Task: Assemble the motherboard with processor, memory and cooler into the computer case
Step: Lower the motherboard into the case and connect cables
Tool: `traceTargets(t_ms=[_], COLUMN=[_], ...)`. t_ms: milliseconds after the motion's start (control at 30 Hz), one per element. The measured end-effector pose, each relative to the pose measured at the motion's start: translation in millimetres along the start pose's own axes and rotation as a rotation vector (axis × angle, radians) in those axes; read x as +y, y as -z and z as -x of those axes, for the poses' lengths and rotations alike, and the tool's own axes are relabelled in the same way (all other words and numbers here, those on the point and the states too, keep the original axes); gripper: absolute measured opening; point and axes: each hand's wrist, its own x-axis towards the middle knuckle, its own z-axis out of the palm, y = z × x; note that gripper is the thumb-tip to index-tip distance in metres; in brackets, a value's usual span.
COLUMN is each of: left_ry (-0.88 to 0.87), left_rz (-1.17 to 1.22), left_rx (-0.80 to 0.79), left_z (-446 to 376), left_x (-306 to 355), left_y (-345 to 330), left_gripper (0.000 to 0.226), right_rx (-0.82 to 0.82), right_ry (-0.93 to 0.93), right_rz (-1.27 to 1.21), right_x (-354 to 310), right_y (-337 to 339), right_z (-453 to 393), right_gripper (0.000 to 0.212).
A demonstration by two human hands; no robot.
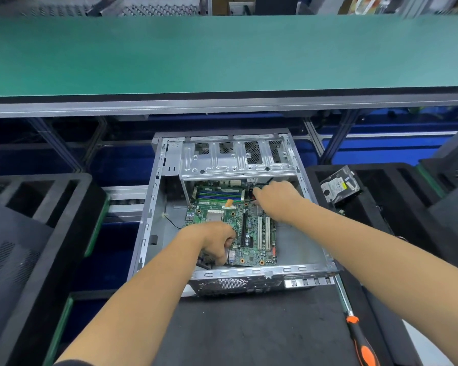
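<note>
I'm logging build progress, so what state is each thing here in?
Computer case: open, lying flat.
Motherboard: inside case; no cooler on it.
Memory slots: look filled.
Left hand: grips the board's near-left edge.
Right hand: curled at board's far-right corner.
Screwdriver: lying unused.
Hard drive: outside case.

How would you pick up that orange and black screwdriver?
Probably by the handle. The screwdriver lies flat on the black mat to the right of the computer case, handle toward the person and thin metal shaft pointing away. Come from above with the right hand, wrapping fingers around the thick handle.
</note>
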Motion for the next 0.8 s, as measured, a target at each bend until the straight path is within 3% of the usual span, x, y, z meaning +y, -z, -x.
traceTargets(t_ms=[267, 467, 667, 733, 800], left_ry=[-0.137, -0.206, -0.123, -0.092, 0.011], left_rz=[0.051, 0.002, 0.107, 0.118, 0.154], left_rx=[0.055, 0.044, -0.035, 0.096, 0.339], left_z=[-7.6, -12.9, -11.8, -14.2, -18.2], left_x=[20.7, 26.7, 16.9, 8.5, -5.3], left_y=[-3.5, -9.1, 0.6, 11.3, 24.5], left_gripper=[0.034, 0.025, 0.037, 0.037, 0.027], right_rx=[-0.037, -0.002, -0.014, -0.113, -0.236], right_ry=[-0.206, -0.133, -0.208, -0.23, -0.229], right_rz=[-0.189, -0.22, -0.125, -0.174, -0.192], right_x=[-13.2, -9.9, -7.5, -3.5, 0.7], right_y=[5.3, -4.8, -9.7, -12.9, -12.7], right_z=[-22.7, -25.7, -34.0, -40.6, -46.3], right_gripper=[0.028, 0.061, 0.034, 0.043, 0.053])
